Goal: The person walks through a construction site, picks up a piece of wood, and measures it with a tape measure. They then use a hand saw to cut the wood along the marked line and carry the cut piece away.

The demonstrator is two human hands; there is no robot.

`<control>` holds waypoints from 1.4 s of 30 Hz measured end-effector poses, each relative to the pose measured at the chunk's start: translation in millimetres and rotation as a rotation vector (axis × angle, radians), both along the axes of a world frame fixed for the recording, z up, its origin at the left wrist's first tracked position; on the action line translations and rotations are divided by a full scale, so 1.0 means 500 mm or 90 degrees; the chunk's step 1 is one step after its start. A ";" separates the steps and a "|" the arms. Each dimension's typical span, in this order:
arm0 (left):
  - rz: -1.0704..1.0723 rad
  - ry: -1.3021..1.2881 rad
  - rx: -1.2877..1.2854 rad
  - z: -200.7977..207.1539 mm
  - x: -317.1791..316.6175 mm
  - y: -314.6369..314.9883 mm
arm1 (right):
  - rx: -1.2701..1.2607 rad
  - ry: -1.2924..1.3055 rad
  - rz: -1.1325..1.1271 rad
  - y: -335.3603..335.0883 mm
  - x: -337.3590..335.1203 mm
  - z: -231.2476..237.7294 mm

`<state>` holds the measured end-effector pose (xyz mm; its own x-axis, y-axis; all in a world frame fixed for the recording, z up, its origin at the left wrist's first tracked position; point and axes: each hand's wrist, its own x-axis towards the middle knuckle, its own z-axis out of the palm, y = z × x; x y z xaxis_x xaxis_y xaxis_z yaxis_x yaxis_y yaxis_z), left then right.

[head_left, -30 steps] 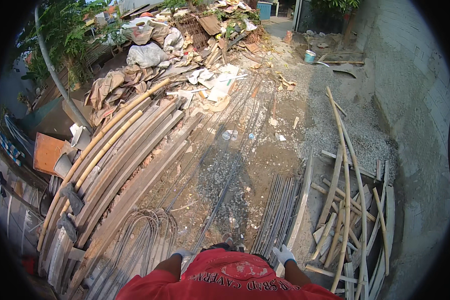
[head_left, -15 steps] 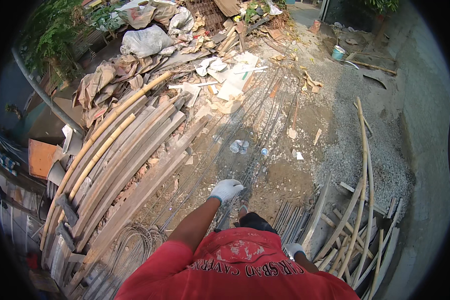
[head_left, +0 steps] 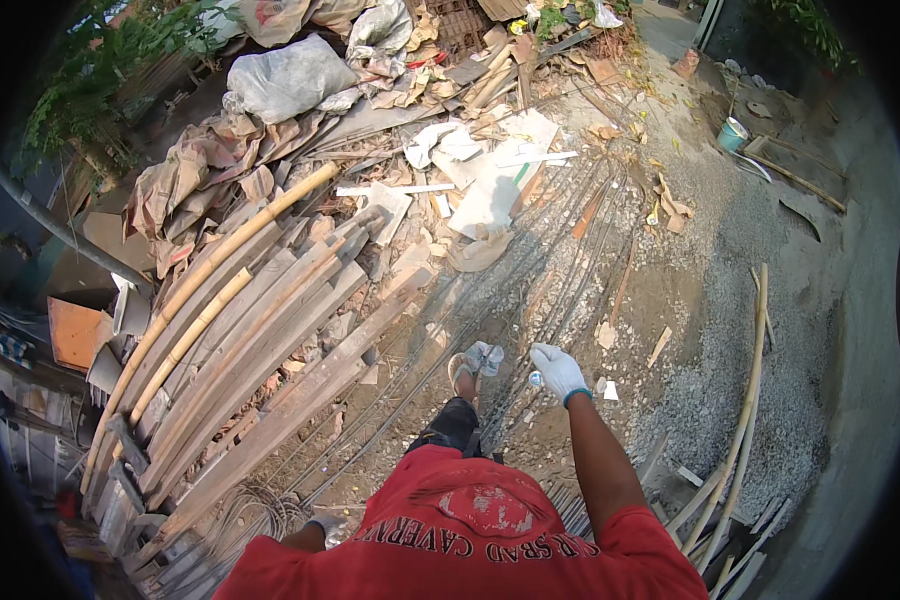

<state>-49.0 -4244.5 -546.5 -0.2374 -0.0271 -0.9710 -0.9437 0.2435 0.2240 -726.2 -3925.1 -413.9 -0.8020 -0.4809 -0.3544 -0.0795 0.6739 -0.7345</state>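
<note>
Outdoors, your gloved hands hang well apart

At your far left, bamboo poles lie beside wooden planks. Looped metal rods sit below, just left of your left hand; that hand is partly hidden, so its grip cannot be told. Your sandalled foot is beside clear plastic cups. Next, a small cup appears right by your right hand, whose fingers look narrow, close together; you cannot tell whether they hold anything. Gravel spreads farther right.
</note>
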 end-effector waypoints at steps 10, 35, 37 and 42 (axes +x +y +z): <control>0.180 0.434 -0.155 0.159 -1.397 -0.282 | 0.482 -0.015 0.244 0.214 -0.273 -0.178; 0.446 0.164 -0.325 -0.393 -2.630 -0.817 | 0.522 -0.181 0.347 -0.734 -1.648 -0.427; 0.447 0.180 -0.352 -0.508 -2.755 -0.902 | 0.526 -0.155 0.373 -0.744 -1.695 -0.463; 0.510 0.193 -0.361 -0.782 -2.981 -1.069 | 0.471 -0.162 0.287 -0.747 -1.770 -0.534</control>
